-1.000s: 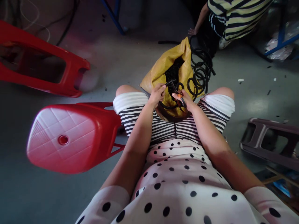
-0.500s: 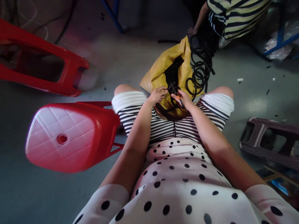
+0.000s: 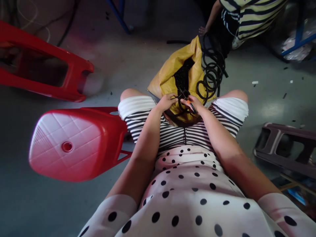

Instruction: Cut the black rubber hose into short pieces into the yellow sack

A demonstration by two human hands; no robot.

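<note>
Between my knees stands a yellow woven sack (image 3: 166,74), its mouth gaping over a heap of black pieces (image 3: 181,77). My right hand (image 3: 196,104) is closed around scissors (image 3: 189,102) with orange and black handles; their blades point up and left over the sack's opening. Just left of the blades, my left hand (image 3: 168,101) is closed, its fingertips pinching a thin black tube (image 3: 179,104) that loops down between my hands. Exactly where the fingers meet the tube is too dark to see well. Coils of black tube (image 3: 212,75) lie against the sack's right side.
To my left are a red stool with a pale quilted seat (image 3: 66,146) and another red stool (image 3: 74,70). A dark stool (image 3: 283,144) lies at right. A co-worker in a striped shirt (image 3: 259,16) sits beyond the coils. Small scraps (image 3: 255,82) dot the floor.
Both hands stay almost in place over the sack, with the scissors still in the right hand. The view has shifted very slightly.
</note>
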